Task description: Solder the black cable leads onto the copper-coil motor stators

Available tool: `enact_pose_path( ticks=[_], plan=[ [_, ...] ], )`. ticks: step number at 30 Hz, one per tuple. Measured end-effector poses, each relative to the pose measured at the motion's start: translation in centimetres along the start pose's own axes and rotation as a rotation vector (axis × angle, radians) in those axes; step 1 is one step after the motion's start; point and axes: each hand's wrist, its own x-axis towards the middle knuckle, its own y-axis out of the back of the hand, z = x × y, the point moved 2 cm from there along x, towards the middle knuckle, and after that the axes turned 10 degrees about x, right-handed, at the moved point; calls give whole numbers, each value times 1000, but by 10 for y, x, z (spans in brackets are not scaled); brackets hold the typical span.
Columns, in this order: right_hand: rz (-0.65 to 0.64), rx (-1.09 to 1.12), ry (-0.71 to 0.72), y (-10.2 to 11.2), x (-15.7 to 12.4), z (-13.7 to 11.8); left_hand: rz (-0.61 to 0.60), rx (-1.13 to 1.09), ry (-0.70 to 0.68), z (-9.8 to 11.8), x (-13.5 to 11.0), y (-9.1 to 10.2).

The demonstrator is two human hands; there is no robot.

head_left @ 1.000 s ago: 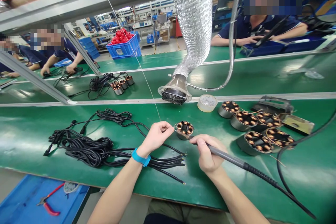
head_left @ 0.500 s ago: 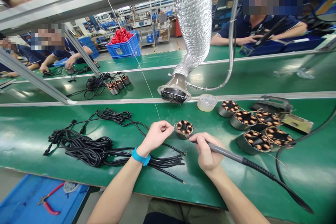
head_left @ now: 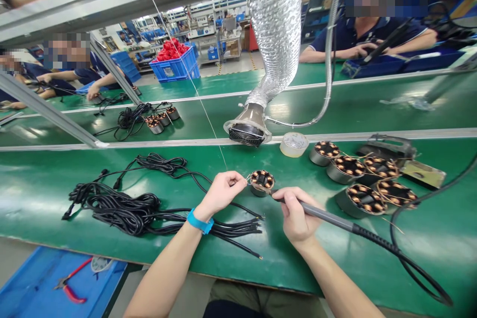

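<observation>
A motor stator (head_left: 262,182) with copper coils stands upright on the green bench in front of me. My left hand (head_left: 223,192), a blue band on its wrist, is closed in a pinch at the stator's left side. Into this pinch runs a thin solder wire (head_left: 204,109) from overhead; a short end shows beside the coils. My right hand (head_left: 299,216) grips a grey soldering iron (head_left: 326,215) like a pen, its tip close to the stator's lower right edge. Whether the tip touches, I cannot tell.
Black power cords (head_left: 126,211) lie coiled at left, stripped ends near my left wrist. Several other stators (head_left: 360,201) stand at right by a tape roll (head_left: 294,144). A fume extractor hood (head_left: 248,126) hangs ahead. Red-handled pliers (head_left: 70,283) lie lower left. Co-workers sit across.
The soldering iron and my right hand have shifted slightly right, its cable swinging out. My left hand stays in place. Across the bench, a co-worker at left has moved an arm.
</observation>
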Motion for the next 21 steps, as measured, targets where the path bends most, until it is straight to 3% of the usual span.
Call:
enact_pose_path(
  ticks=[7, 21],
  plan=[
    [-61, 34, 8, -1, 0, 2, -2, 1, 3, -1, 1, -1],
    [-10, 6, 20, -1, 0, -2, 0, 1, -3, -2, 1, -1]
  ],
)
